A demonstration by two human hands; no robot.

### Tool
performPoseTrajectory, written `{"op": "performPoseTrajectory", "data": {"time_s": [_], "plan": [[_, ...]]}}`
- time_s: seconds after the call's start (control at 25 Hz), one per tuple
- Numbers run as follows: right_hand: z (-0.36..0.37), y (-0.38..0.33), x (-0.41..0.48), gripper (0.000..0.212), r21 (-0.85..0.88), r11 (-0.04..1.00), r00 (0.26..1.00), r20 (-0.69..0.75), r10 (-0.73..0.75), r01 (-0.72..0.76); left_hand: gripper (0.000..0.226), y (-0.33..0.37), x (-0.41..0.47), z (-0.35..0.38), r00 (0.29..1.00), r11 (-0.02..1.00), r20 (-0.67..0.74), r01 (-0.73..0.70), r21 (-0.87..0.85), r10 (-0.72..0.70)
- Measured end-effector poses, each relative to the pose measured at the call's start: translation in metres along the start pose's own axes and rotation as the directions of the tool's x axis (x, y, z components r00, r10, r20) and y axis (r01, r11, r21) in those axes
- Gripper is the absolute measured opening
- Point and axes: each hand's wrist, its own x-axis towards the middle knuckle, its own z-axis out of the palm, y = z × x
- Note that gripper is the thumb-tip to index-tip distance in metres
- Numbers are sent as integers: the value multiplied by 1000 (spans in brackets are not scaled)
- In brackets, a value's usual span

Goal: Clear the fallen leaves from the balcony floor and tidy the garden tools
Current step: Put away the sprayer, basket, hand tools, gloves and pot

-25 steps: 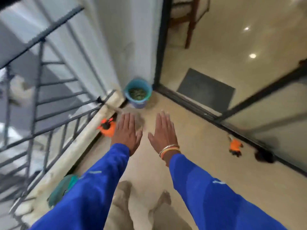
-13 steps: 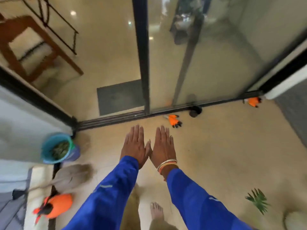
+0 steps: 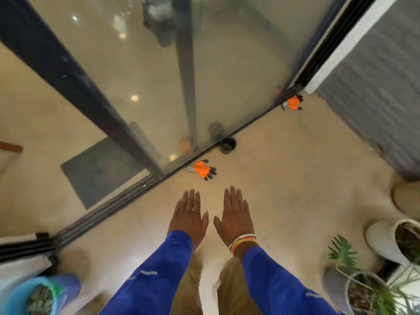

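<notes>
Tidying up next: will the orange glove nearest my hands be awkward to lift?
The orange glove lies flat and limp, so it is probably floppy and light. Its dark tips look rubber-coated, so likely not slippery. It seems unlikely to roll.

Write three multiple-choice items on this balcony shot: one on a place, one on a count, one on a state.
1. Where does the small black pot stand? A. beside the sliding-door track B. on a shelf C. hung on a railing
2. How many orange gloves lie on the floor? A. one B. two C. four
3. How are the left hand and right hand? A. both fists B. both flat, holding nothing C. gripping a broom
Key: 1 A, the pot sits by the track; 2 B, one lies ahead of the hands, the far glove by the door's corner; 3 B, all fingers are straight and empty.
</notes>
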Motion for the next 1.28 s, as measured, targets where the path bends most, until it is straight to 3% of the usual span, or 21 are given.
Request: {"op": "performPoseTrajectory", "data": {"time_s": [0.16,0.32,0.52,0.64,0.72,0.84,1.0,1.12,1.28], "plan": [[-22,31,40,89,95,991,993,-62,100,-94,91,27,57,-27,991,986,69,-121,115,113],[-40,84,89,90,169,966,977,-43,207,-197,96,82,125,-51,975,971,117,-204,126,190],[-84,162,173,93,297,938,984,49,172,-179,93,147,217,-79,979,971,102,-192,140,179],[-125,220,219,98,193,973,992,14,123,-123,104,202,275,-102,991,978,18,-133,160,132],[-159,258,256,89,183,975,992,38,124,-128,95,241,314,-124,987,988,86,-142,66,137],[-204,313,308,79,217,962,986,43,159,-165,65,298,379,-147,977,978,114,-192,78,182],[-252,376,371,87,207,960,977,-62,205,-188,64,357,466,-164,954,961,177,-261,92,242],[-260,435,409,77,348,867,932,80,352,-357,65,401,542,-171,925,939,250,-322,121,285],[-230,512,478,75,355,839,907,82,412,-413,65,460,649,-170,895,916,292,-383,116,338]]}}
